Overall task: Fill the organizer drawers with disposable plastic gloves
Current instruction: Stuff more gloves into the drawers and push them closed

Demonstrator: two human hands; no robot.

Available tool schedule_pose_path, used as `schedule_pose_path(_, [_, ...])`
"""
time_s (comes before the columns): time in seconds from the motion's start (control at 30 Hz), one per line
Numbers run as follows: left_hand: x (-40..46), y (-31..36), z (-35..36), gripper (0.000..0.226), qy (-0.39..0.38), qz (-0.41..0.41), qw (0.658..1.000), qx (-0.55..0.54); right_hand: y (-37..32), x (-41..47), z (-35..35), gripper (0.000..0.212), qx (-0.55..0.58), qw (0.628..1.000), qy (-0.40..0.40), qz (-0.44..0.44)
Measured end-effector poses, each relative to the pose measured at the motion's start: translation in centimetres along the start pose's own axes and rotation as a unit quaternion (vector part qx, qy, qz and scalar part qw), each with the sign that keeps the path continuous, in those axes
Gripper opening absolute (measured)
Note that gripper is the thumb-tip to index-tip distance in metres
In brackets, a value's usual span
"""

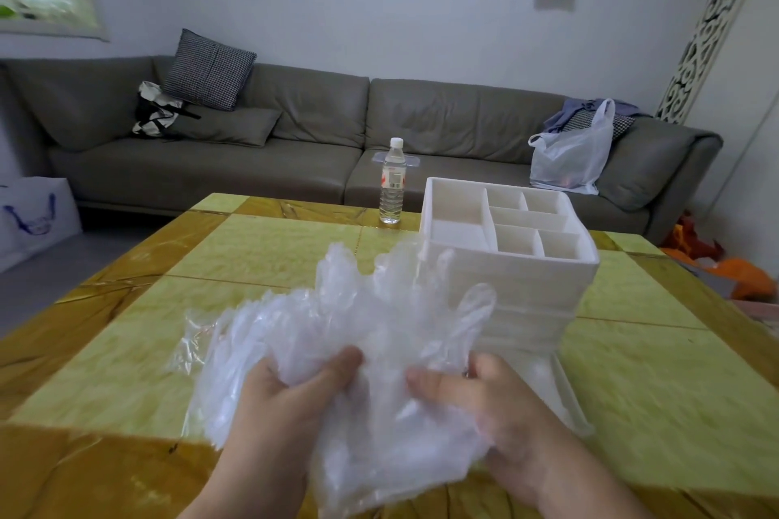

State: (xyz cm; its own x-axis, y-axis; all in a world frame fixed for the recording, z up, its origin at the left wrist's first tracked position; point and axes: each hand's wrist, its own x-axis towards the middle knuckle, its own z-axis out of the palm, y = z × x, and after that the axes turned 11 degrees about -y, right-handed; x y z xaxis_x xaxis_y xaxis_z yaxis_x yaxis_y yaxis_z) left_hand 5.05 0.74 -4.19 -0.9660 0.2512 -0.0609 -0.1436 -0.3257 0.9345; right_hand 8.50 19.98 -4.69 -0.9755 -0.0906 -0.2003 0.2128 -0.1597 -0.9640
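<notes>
We are gripping the gloves [358,333] in both fists, left hand [286,396] and right hand [493,405] clamped on the wad above the table [126,350] before the organizer [527,287], and we are best bunching them small to fit a drawer [565,396].

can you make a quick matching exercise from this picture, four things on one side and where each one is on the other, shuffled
Things:
1. gloves
2. water bottle
3. white organizer
4. plastic bag

Places:
A. on the grey sofa, at its right end
B. on the table, right of the bottle
C. bunched between the left hand and right hand
D. upright at the table's far edge

Pairs: 1-C, 2-D, 3-B, 4-A
</notes>
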Motion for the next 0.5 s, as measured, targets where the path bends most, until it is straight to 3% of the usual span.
schedule_pose_path(0.13, [0.5, 0.6, -0.8, 0.019, -0.002, 0.004, 1.0, -0.018, 0.3, 0.0, 0.2, 0.012, -0.07, 0.997, 0.016, -0.015])
schedule_pose_path(0.23, [1.5, 1.6, -2.3, 0.023, -0.011, 0.008, 1.0, -0.022, 0.2, 0.0, 0.3, 0.019, -0.109, 0.994, 0.015, -0.003])
schedule_pose_path(0.5, [3.5, 3.5, -5.5, 0.02, 0.061, 0.028, 0.995, -0.079, -0.5, -0.4, -0.2, 0.007, -0.097, 0.995, 0.032, -0.008])
